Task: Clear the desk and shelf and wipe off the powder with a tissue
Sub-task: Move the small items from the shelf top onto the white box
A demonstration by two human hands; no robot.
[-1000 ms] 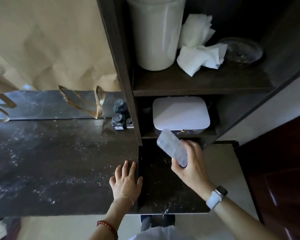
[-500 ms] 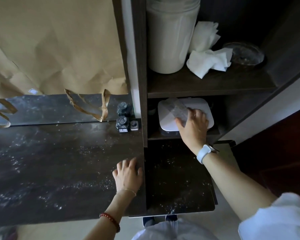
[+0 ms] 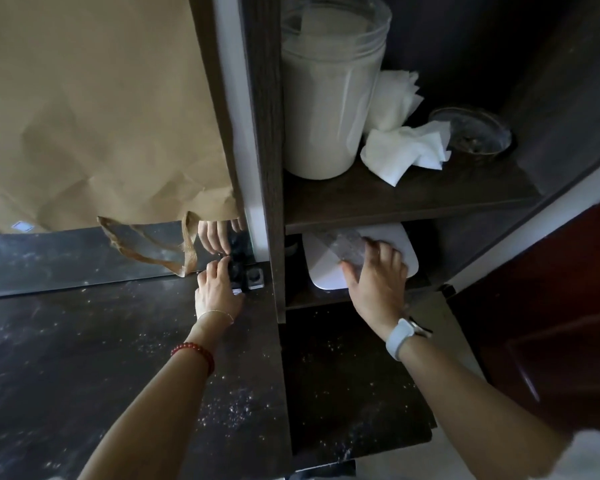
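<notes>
The dark desk [image 3: 84, 368] is speckled with white powder. My left hand [image 3: 217, 289] reaches to its back right corner, where its fingers curl around a small dark bottle [image 3: 236, 271]; a second small bottle [image 3: 256, 277] stands beside it. My right hand [image 3: 378, 275] is inside the lower shelf compartment, holding a clear plastic case [image 3: 347, 245] on top of a white box [image 3: 326, 271]. Crumpled white tissues [image 3: 406, 150] lie on the upper shelf [image 3: 413, 199].
A tall jar of white powder [image 3: 329, 98] and a glass dish [image 3: 471, 129] share the upper shelf. A brown paper bag [image 3: 94, 116] with handles hangs over the mirror strip [image 3: 66, 258] behind the desk. A powdered lower ledge [image 3: 347, 375] lies under the shelf, a red-brown door [image 3: 551, 323] to the right.
My right hand carried the clear case from above the ledge into the lower compartment onto the white box. My left hand left the desk surface and reached forward to the small bottles.
</notes>
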